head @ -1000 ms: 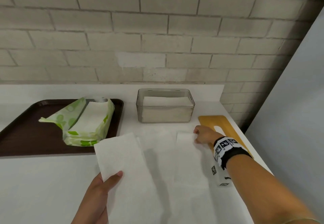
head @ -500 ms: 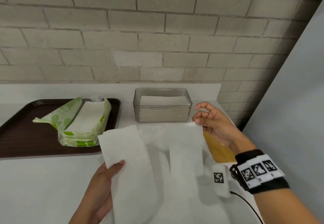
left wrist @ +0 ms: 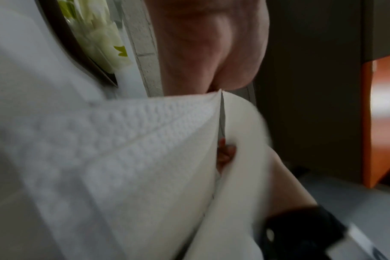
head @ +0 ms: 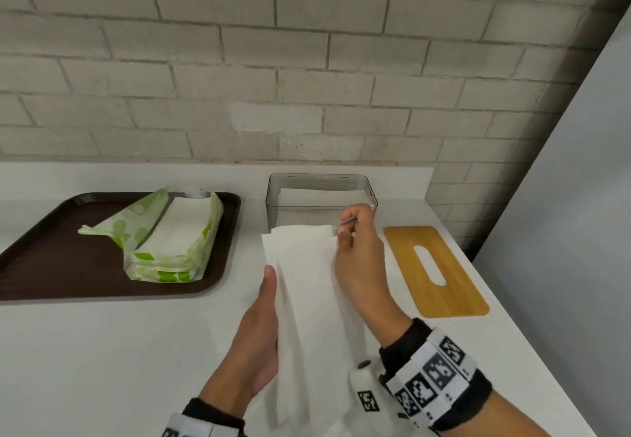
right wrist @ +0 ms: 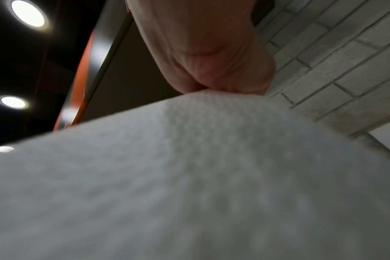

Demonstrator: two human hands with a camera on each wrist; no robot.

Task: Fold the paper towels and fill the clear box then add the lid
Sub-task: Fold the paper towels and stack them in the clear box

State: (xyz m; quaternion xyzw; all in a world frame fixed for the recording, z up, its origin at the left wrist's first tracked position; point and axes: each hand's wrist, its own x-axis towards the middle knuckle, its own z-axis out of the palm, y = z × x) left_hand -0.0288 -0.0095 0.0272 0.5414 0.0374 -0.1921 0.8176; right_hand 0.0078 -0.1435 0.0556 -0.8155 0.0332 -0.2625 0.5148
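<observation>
1. My left hand [head: 259,334] grips the near left edge of the white embossed paper towel [head: 307,283], thumb on top.
2. My right hand [head: 355,259] pinches the towel's far right corner, folded over above the white bench [head: 102,351].
3. The clear plastic box [head: 321,197] sits just behind, holding folded towels, uncovered.
4. The slotted wooden lid [head: 435,272] lies flat to its right.
5. An open green-printed towel packet [head: 170,238] rests on the dark brown tray [head: 51,265].
</observation>
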